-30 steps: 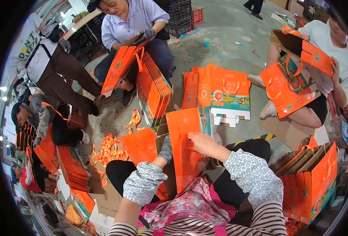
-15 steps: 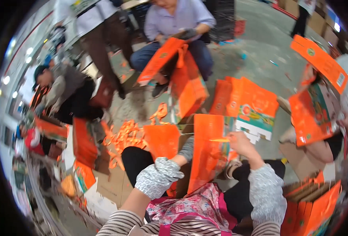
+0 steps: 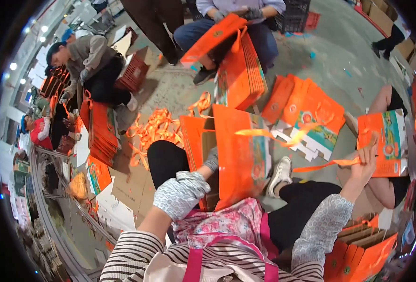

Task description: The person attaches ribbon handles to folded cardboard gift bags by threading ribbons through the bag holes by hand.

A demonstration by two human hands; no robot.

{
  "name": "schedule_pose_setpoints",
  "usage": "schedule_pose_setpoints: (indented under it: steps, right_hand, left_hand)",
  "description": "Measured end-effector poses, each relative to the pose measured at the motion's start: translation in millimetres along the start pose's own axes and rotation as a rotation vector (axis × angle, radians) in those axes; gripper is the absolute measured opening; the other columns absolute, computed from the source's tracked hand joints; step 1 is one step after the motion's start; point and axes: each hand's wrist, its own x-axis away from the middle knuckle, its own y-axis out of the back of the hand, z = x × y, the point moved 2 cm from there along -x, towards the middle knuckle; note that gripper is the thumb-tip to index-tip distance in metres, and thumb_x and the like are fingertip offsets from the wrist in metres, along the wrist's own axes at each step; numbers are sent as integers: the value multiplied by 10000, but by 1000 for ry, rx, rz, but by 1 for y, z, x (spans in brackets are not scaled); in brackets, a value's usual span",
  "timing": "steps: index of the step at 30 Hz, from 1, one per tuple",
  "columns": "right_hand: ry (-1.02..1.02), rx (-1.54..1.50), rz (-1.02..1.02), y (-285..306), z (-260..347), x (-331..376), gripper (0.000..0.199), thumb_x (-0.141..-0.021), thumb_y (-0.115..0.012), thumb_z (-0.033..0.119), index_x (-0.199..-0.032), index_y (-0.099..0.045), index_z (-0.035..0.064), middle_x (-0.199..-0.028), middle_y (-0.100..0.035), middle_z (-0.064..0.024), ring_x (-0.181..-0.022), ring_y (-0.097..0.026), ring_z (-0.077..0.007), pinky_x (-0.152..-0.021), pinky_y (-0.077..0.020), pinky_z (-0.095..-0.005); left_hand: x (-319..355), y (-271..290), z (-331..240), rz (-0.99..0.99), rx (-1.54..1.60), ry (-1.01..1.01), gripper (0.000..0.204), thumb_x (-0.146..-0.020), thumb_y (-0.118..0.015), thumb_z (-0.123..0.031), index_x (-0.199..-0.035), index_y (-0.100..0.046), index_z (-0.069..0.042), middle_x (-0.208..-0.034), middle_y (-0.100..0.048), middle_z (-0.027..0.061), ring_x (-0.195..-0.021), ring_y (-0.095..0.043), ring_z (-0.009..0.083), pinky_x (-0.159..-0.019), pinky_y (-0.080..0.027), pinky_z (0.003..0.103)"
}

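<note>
An orange carton [image 3: 238, 160] with a green printed side stands between my knees, its top open. My left hand [image 3: 211, 160], in a grey glove, reaches into the carton's opening; its fingers are hidden behind the front panel. Out to the right, my bare right hand [image 3: 367, 152] is raised with its fingers closed on an orange ribbon [image 3: 327, 165]. The ribbon stretches leftward in the air, and a blurred strand of it meets the carton's front panel.
Loose orange ribbons [image 3: 156, 134] lie heaped at left. Flat orange cartons [image 3: 318, 115] rest on the floor ahead. More cartons [image 3: 358, 256] stand by my right side. A co-worker opposite handles a carton [image 3: 217, 40]; a stack [image 3: 102, 134] stands at left.
My right hand has moved from beside the carton out to the right, drawing the ribbon along. My left hand stays at the carton's opening. The view has shifted somewhat.
</note>
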Motion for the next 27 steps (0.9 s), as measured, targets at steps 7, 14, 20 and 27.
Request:
schedule_pose_setpoints:
  steps: [7,14,20,27]
  right_hand:
    - [-34,891,-9,-18,-36,9,247,-868,-559,201,-1024,-563,9,-862,-635,-66,-421,-319,-1,-373,-231,-146]
    - [43,1506,623,8,-160,18,328,-768,-652,222,-1011,-594,9,-844,-642,-88,-671,-584,-182,-586,-452,-293]
    - [-516,1846,939,18,-194,30,303,-714,-680,216,-897,-575,-1,-723,-594,-145,-725,-581,-305,-642,-455,-340]
    - [-945,1241,561,-9,-172,52,144,-768,-631,98,-871,-545,46,-612,-537,-33,-422,-376,-32,-374,-258,-196]
  left_hand:
    - [17,-13,2,-134,158,46,181,-849,-526,-94,-1007,-585,-30,-958,-619,61,-827,-584,171,-730,-502,314]
    - [27,-102,-30,105,-123,-164,252,-761,-617,-87,-1006,-596,-29,-967,-619,120,-944,-565,255,-832,-446,338]
    - [41,-134,-46,125,-437,-239,268,-786,-547,-108,-1038,-572,-19,-1011,-570,164,-974,-547,305,-863,-432,344]
    - [45,-124,-56,82,-453,-198,237,-807,-570,-126,-1017,-585,-15,-944,-609,121,-886,-581,223,-803,-459,316]
